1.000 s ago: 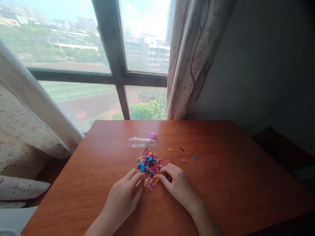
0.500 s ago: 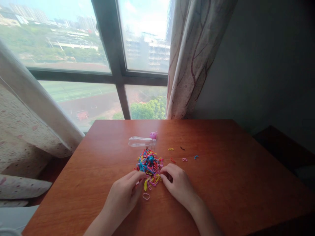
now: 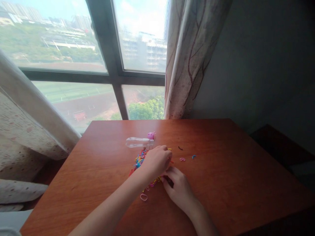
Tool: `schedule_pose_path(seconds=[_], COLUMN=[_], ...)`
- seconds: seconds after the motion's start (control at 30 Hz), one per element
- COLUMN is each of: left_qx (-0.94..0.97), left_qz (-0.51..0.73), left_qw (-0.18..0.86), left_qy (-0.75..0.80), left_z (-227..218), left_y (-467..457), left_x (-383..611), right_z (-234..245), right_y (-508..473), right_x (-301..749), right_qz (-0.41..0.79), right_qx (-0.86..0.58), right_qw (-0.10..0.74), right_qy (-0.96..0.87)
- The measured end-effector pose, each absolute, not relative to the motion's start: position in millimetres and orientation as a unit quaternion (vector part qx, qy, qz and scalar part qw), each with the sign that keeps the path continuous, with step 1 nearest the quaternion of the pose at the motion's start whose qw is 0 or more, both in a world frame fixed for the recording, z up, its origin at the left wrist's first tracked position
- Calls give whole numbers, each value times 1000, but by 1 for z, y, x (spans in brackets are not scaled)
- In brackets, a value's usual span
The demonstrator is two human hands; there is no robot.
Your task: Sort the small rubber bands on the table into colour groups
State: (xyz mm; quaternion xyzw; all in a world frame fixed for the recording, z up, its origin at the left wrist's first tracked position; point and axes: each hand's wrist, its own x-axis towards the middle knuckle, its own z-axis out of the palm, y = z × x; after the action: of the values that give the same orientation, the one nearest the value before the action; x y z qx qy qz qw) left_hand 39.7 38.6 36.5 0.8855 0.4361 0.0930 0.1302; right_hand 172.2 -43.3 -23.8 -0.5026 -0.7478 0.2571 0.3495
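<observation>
Swung towards two o'clock, my left hand (image 3: pixel 157 160), grip impossible to tell, has a yellow elastic loop (image 3: pixel 169 149) at one o'clock

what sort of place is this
Probably a room in a home, well above ground: a wooden table stands by a large window looking down on treetops and a sports field, with patterned curtains beside it.

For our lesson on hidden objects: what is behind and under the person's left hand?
Beyond the left hand are a clear bottle and a pink cap. Edges of the colourful pile of bands show; the hand and forearm hide its middle.
</observation>
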Motion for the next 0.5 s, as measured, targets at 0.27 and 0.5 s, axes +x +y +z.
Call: schedule_pose_path(seconds=[0.27, 0.5], left_qx=[884, 859], left_qz=[80, 115], left_qw=[140, 147], left_qy=[439, 477], left_z=[24, 45], left_y=[46, 26], left_x=[46, 2], right_z=[-26, -21], right_y=[-43, -43], right_x=[172, 171], right_qz=[256, 265], right_qx=[-499, -513], right_qw=[364, 357], right_qy=[-744, -734])
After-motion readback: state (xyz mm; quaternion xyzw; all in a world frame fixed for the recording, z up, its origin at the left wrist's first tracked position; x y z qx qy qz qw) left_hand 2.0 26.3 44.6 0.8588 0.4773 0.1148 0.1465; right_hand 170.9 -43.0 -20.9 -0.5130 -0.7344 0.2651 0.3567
